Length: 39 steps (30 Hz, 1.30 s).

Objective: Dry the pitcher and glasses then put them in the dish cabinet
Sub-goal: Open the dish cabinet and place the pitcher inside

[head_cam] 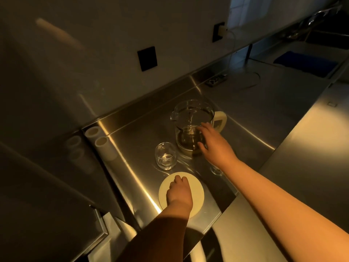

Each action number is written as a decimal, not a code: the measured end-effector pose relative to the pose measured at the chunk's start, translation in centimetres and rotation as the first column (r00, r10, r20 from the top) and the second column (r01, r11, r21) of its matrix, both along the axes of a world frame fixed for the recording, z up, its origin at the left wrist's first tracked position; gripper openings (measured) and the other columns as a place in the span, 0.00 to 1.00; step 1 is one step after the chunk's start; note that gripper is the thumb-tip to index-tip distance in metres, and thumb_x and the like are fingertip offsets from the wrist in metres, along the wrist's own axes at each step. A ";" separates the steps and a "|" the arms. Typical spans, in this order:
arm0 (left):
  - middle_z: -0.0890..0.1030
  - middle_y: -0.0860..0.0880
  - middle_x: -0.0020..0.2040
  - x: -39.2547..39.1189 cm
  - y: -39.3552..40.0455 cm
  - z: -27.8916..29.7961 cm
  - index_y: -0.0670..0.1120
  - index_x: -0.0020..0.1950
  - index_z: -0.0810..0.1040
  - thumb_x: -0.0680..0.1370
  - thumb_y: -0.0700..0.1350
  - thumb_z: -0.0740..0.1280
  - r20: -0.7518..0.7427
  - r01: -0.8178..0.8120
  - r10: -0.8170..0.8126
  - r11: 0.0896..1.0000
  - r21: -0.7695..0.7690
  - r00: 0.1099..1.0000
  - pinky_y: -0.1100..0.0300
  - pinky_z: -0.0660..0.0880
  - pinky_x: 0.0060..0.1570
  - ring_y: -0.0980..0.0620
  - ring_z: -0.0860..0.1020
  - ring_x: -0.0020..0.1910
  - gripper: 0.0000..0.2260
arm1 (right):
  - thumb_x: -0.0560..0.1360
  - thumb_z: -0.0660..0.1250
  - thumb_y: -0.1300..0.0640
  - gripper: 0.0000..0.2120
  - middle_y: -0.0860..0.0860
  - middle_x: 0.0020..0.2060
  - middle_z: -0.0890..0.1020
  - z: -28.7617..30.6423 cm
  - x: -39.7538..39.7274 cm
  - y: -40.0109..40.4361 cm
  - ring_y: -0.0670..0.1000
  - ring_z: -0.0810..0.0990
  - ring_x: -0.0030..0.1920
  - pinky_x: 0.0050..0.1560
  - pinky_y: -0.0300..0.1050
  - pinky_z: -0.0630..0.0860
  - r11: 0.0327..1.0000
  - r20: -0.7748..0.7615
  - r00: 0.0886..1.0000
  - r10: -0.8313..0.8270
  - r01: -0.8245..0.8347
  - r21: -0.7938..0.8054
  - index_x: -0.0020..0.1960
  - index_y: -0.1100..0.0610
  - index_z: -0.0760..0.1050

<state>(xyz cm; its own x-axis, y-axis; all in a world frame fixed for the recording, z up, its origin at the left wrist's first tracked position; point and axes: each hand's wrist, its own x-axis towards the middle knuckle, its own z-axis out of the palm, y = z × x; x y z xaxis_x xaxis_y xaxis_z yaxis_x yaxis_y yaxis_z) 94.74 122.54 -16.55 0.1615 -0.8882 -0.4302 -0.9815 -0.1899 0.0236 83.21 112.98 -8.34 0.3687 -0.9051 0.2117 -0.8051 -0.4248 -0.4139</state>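
Observation:
A clear glass pitcher [190,121] with a cream handle stands on the steel counter [236,118]. My right hand [213,144] reaches to its right side, fingers spread and touching the glass wall, not closed around it. A short clear glass [165,156] stands just left of the pitcher. A second glass [216,170] is mostly hidden under my right wrist. My left hand [179,191] rests, fingers curled, on a round cream disc [196,186] lying flat on the counter in front of the glasses.
Two white paper rolls [102,144] lie at the counter's left end against a steel wall. A power strip [216,80] with a cable sits at the back. A blue cloth [306,66] lies far right near a sink. The counter's front edge runs just below the disc.

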 end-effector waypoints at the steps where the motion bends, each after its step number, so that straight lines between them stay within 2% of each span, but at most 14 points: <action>1: 0.62 0.41 0.70 0.0 0.0 -0.1 0.42 0.72 0.58 0.75 0.40 0.67 -0.004 -0.013 0.013 1.000 0.002 1.000 0.54 0.73 0.58 0.44 0.68 0.66 0.29 | 0.75 0.65 0.55 0.27 0.53 0.73 0.60 -0.2 0.1 -0.5 0.52 0.57 0.73 0.70 0.50 0.59 1.000 -0.021 1.000 -0.001 0.001 0.002 0.72 0.54 0.61; 4: 0.61 0.41 0.70 -0.1 -0.2 -0.4 0.42 0.73 0.56 0.74 0.40 0.69 -0.005 -0.040 0.040 0.999 0.002 0.999 0.55 0.74 0.57 0.44 0.68 0.66 0.32 | 0.75 0.65 0.56 0.29 0.54 0.74 0.60 -0.8 0.4 -2.2 0.53 0.53 0.74 0.71 0.49 0.54 1.000 -0.080 0.997 0.023 -0.024 -0.011 0.73 0.56 0.59; 6: 0.62 0.41 0.70 -0.1 -0.2 -0.6 0.42 0.73 0.56 0.75 0.41 0.68 -0.010 -0.081 0.081 0.997 -0.010 0.997 0.56 0.74 0.57 0.45 0.69 0.65 0.31 | 0.75 0.65 0.56 0.28 0.55 0.73 0.62 -0.9 0.6 -3.1 0.53 0.53 0.74 0.71 0.49 0.53 0.999 -0.096 0.995 0.033 -0.035 -0.015 0.72 0.57 0.60; 9: 0.63 0.41 0.69 -0.1 -0.3 -0.8 0.42 0.72 0.57 0.76 0.43 0.66 -0.021 -0.134 0.134 0.991 -0.009 0.991 0.57 0.74 0.56 0.45 0.71 0.63 0.28 | 0.73 0.68 0.56 0.24 0.57 0.66 0.71 -0.9 0.6 -4.2 0.57 0.62 0.70 0.71 0.52 0.56 0.995 -0.128 0.991 0.042 -0.052 -0.081 0.67 0.58 0.68; 12: 0.64 0.41 0.68 0.0 -0.4 -1.1 0.42 0.72 0.58 0.77 0.45 0.66 -0.020 -0.136 0.136 0.991 -0.006 0.991 0.57 0.74 0.56 0.46 0.72 0.63 0.27 | 0.71 0.69 0.55 0.16 0.56 0.55 0.78 -0.9 0.6 -5.0 0.56 0.72 0.60 0.68 0.52 0.61 0.985 -0.192 0.980 0.062 -0.091 -0.144 0.57 0.57 0.73; 15: 0.65 0.41 0.68 -0.1 -0.3 -1.3 0.43 0.71 0.58 0.76 0.43 0.68 -0.006 -0.138 0.138 0.990 -0.008 0.990 0.57 0.74 0.57 0.46 0.71 0.64 0.28 | 0.70 0.71 0.55 0.11 0.54 0.48 0.79 -0.6 0.6 -5.7 0.55 0.74 0.54 0.64 0.51 0.64 0.981 -0.234 0.969 0.081 -0.119 -0.156 0.50 0.55 0.75; 18: 0.64 0.42 0.68 -0.3 -0.2 -1.4 0.44 0.71 0.58 0.76 0.42 0.67 0.006 -0.148 0.148 0.989 -0.018 0.989 0.56 0.74 0.57 0.45 0.70 0.64 0.27 | 0.70 0.72 0.55 0.09 0.53 0.45 0.81 -0.3 0.6 -6.2 0.55 0.76 0.50 0.58 0.50 0.67 0.978 -0.261 0.961 0.095 -0.140 -0.157 0.47 0.55 0.76; 22: 0.63 0.41 0.69 -0.1 -0.2 -1.5 0.43 0.72 0.58 0.77 0.42 0.66 0.001 -0.148 0.148 0.989 -0.026 0.989 0.55 0.74 0.58 0.45 0.68 0.66 0.27 | 0.70 0.71 0.54 0.08 0.52 0.44 0.82 -0.6 0.8 -6.8 0.55 0.77 0.49 0.52 0.49 0.72 0.981 -0.293 0.951 0.096 -0.141 -0.136 0.47 0.54 0.78; 29: 0.64 0.41 0.68 -0.2 -0.3 -1.5 0.42 0.71 0.59 0.78 0.40 0.63 0.000 -0.146 0.146 0.988 -0.042 0.989 0.56 0.74 0.57 0.45 0.68 0.66 0.23 | 0.71 0.71 0.53 0.05 0.50 0.41 0.82 -0.9 0.9 -6.9 0.52 0.79 0.46 0.56 0.51 0.71 0.978 -0.221 0.969 0.110 -0.145 -0.148 0.45 0.52 0.78; 36: 0.65 0.41 0.68 -0.2 -0.4 -1.7 0.41 0.71 0.59 0.79 0.41 0.63 0.018 -0.128 0.129 0.991 -0.042 0.992 0.57 0.72 0.60 0.45 0.68 0.66 0.22 | 0.75 0.66 0.51 0.07 0.49 0.42 0.81 -0.2 1.2 -8.0 0.50 0.78 0.46 0.54 0.46 0.70 0.987 -0.327 0.936 0.132 -0.156 -0.048 0.49 0.52 0.78; 39: 0.65 0.41 0.67 -0.2 -0.4 -1.6 0.40 0.70 0.59 0.80 0.40 0.60 0.020 -0.134 0.135 0.990 -0.039 0.991 0.57 0.72 0.60 0.44 0.67 0.66 0.20 | 0.75 0.66 0.51 0.07 0.49 0.43 0.81 -0.4 1.3 -8.3 0.50 0.79 0.47 0.52 0.44 0.70 0.986 -0.322 0.935 0.147 -0.163 -0.023 0.50 0.51 0.78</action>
